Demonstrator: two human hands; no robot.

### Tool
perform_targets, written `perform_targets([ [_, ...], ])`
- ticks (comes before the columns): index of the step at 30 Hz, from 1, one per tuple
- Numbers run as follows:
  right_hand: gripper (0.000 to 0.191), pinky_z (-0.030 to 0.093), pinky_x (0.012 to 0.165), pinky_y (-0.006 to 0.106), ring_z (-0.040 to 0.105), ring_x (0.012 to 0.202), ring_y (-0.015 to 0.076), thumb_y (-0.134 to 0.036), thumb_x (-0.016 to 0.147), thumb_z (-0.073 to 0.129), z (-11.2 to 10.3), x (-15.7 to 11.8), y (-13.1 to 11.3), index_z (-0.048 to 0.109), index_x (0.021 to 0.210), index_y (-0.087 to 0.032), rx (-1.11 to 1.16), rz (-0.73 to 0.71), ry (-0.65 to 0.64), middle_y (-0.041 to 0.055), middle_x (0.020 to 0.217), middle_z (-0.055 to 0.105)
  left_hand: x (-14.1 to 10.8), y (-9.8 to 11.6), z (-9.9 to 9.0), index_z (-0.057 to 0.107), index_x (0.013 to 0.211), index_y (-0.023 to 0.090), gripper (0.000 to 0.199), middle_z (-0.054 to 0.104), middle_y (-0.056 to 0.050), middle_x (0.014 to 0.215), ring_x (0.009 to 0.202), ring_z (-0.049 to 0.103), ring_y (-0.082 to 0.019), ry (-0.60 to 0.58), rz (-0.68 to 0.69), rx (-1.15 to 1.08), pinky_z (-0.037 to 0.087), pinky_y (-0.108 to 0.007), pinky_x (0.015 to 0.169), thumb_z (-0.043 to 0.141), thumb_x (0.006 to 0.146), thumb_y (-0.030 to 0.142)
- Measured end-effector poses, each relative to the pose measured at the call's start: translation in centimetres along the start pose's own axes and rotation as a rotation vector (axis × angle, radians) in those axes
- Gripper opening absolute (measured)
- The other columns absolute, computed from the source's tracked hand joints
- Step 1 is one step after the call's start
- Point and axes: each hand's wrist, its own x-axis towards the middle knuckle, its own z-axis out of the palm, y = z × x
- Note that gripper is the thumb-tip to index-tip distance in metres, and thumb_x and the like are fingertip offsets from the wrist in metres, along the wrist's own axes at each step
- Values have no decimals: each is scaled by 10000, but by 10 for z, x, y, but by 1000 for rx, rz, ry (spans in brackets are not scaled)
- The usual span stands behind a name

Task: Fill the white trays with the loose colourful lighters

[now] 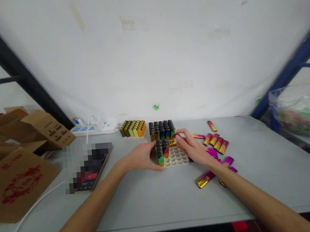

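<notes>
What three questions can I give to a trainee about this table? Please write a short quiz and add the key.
1. True or false: the loose lighters lie to the right of the white tray.
2. What does the right hand pinch between its fingers?
3. Fill in the blank: the white power strip lies to the ___ of the yellow and green lighters.

Key:
1. True
2. A lighter with a red end
3. Left
</notes>
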Motion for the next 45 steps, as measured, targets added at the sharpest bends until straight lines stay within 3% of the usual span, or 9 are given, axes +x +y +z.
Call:
perform_targets([
  [2,454,330,566,271,410,629,138,-670,1023,510,2,-1,-1,523,892,-235,-124,-24,64,-59,686,418,0,1,-1,635,1170,168,729,771,-63,978,793,691,-267,1,1,-21,493,-318,665,902,651,606],
  [4,525,310,577,283,388,633,137,-670,1002,504,2,-1,-2,438,716,-236,-224,-19,115,-46,657,381,0,2,-1,636,1171,172,727,768,-56,970,786,686,-260,-1,4,-35,491,-312,657,908,650,599],
  [10,434,238,550,299,330,572,126,-564,870,472,-1,-1,-3,356,587,-255,-350,27,182,-41,587,321,1,-2,1,638,1154,170,741,772,-60,969,786,688,-267,5,9,-32,485,-314,641,908,636,626],
  [19,420,275,551,295,342,549,128,-513,912,475,-5,-1,-4,322,607,-268,-299,-50,227,-58,566,304,0,-2,0,633,1213,167,793,777,-83,1059,876,714,-299,8,5,-6,528,-342,731,920,632,623],
  [25,353,400,636,303,548,675,182,-544,1061,495,-3,-5,-9,570,931,-224,-374,-91,163,-26,717,569,1,-2,1,633,1144,173,727,758,-45,932,768,682,-254,-2,8,-14,484,-308,636,901,650,635],
  [29,327,481,791,340,620,882,224,-492,1091,504,-1,-7,-12,615,965,-211,-485,-320,127,74,943,657,0,-3,1,648,1182,169,752,764,-47,947,776,683,-251,13,27,-24,496,-308,649,897,653,642],
  [31,376,478,786,335,609,869,222,-507,1095,512,0,-8,-14,621,886,-214,-547,-390,112,74,912,638,0,-3,1,654,1192,167,768,767,-50,953,778,685,-256,19,32,-15,499,-312,651,899,648,650],
  [36,430,369,585,283,520,575,156,-519,1099,530,3,-13,-19,590,791,-226,-579,-276,-35,-19,640,587,0,0,0,663,1191,170,743,782,-62,991,812,696,-259,16,45,-10,511,-312,676,908,653,619],
  [45,280,429,638,294,674,709,202,-438,1110,565,11,-12,-2,651,970,-211,-772,-269,-132,47,828,743,0,-1,1,665,1186,173,719,778,-46,940,771,682,-242,15,43,-20,501,-309,662,892,676,625],
])
